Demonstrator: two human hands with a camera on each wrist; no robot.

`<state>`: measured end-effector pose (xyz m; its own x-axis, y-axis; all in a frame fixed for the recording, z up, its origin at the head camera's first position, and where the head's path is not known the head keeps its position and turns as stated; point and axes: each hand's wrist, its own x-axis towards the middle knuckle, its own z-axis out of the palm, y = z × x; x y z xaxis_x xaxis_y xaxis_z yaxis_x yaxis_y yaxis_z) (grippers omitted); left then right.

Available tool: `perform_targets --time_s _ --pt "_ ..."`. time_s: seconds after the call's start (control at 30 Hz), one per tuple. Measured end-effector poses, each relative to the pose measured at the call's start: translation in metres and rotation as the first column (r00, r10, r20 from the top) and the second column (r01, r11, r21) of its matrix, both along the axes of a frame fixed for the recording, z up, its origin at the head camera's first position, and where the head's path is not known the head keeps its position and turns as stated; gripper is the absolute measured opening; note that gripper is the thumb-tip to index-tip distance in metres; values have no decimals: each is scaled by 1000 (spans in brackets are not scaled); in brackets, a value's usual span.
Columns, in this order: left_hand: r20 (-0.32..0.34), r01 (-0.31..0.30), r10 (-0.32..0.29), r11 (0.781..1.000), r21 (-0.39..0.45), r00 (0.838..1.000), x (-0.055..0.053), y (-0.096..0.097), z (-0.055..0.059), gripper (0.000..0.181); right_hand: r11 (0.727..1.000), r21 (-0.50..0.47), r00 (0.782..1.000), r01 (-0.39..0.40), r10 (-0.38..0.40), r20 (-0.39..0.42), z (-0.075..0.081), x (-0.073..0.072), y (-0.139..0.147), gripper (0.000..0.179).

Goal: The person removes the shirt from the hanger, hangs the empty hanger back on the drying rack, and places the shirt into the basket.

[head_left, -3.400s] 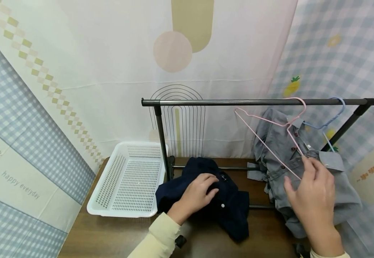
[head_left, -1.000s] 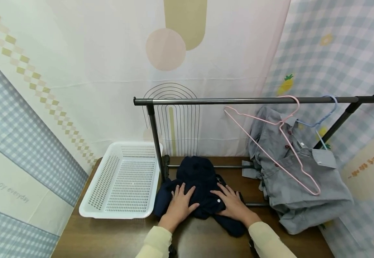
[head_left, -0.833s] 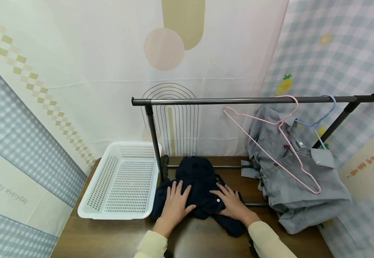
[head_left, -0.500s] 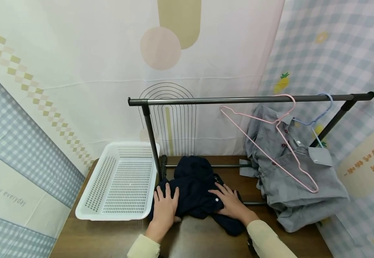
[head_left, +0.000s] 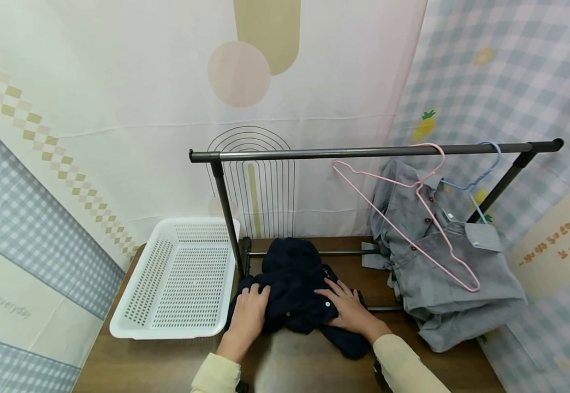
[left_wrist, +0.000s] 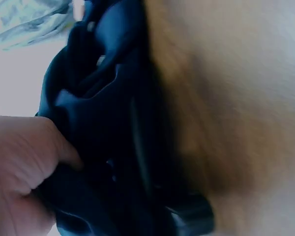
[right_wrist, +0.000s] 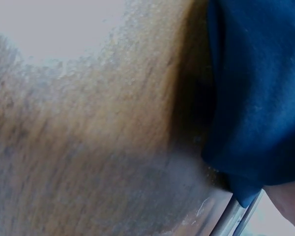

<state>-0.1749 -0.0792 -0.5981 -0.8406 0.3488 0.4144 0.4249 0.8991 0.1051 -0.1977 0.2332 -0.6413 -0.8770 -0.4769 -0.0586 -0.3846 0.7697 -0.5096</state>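
A navy shirt (head_left: 292, 286) with small white buttons lies bunched on the wooden table, under the rack. My left hand (head_left: 247, 315) grips its left side; in the left wrist view the thumb and curled fingers (left_wrist: 29, 152) hold a fold of the dark cloth. On the right part of the shirt rests my right hand (head_left: 348, 309), its fingers spread over the fabric. The right wrist view shows mostly tabletop and a hanging flap of navy cloth (right_wrist: 265, 93). A pink hanger (head_left: 433, 215) without clothing hooks over the rack's bar, up and right of my hands.
A black garment rack (head_left: 314, 154) stands over the table (head_left: 295, 363), its bar running across above the shirt. A white perforated basket (head_left: 118, 327) sits left of it. Grey clothing (head_left: 462, 289) hangs from a blue hanger (head_left: 484, 173) at the right end.
My right hand has come from the pink hanger down onto the navy shirt. The left hand has slid left across the shirt, and its fingers have curled into the cloth.
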Motion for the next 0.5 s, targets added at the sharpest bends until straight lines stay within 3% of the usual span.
perform_targets --time_s 0.07,0.13,0.2,0.3,0.4,0.5 --pt "30 11 -14 995 97 999 -2 2 7 50 1000 -3 1000 -2 2 1 0 0 -1 77" --pt "59 19 -32 977 214 998 -5 6 16 54 1000 -10 1000 -4 4 2 1 1 -2 76" --pt "91 20 -53 943 333 994 -9 12 26 58 1000 -18 1000 -3 3 7 2 2 -2 76" --pt "129 19 -93 875 485 987 -16 23 40 63 1000 -11 1000 2 -2 2 2 3 -2 76" --pt "152 26 -139 816 577 978 -27 37 49 65 1000 8 1000 10 -10 -6 2 2 -2 77" --pt "144 58 -191 773 631 971 -38 53 50 62 1000 19 1000 20 -20 -11 1 1 -2 78"
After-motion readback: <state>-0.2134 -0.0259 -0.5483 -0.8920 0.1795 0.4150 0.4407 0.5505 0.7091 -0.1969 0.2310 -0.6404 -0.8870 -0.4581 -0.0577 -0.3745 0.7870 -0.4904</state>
